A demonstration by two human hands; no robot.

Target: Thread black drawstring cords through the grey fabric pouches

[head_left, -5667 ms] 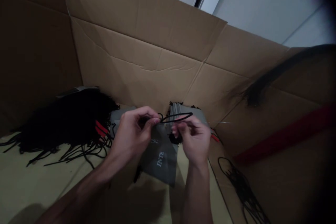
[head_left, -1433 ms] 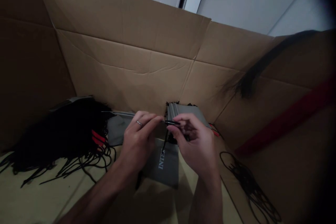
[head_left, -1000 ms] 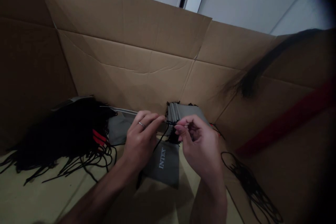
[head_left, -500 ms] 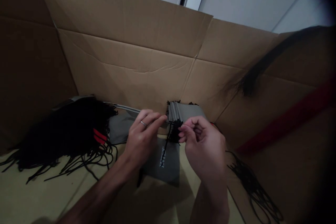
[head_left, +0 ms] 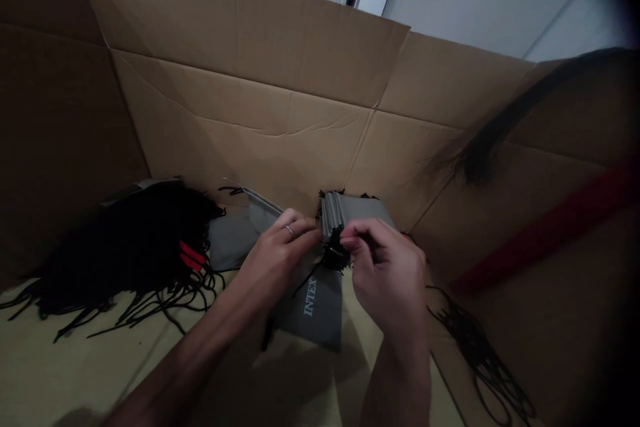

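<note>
An INTEX pouch (head_left: 313, 310) lies on the counter (head_left: 60, 373). A stack of pouches (head_left: 355, 210) sits just behind it. A big pile of cords (head_left: 120, 247) lies to its left, with one more pouch (head_left: 230, 240) in between. A small bunch of cords (head_left: 480, 360) lies to its right. A cardboard wall (head_left: 240, 127) stands behind them all.

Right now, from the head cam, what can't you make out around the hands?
- Head view: whatever the left hand pinches is hidden by its own fingers.
- Head view: the right hand covers part of the black cord tangle, which is too dark to follow.
- Head view: the count in the grey pouch stack is too dark and small to tell.
- Head view: the red pieces are half buried in the black cord pile, too small to identify.
</note>
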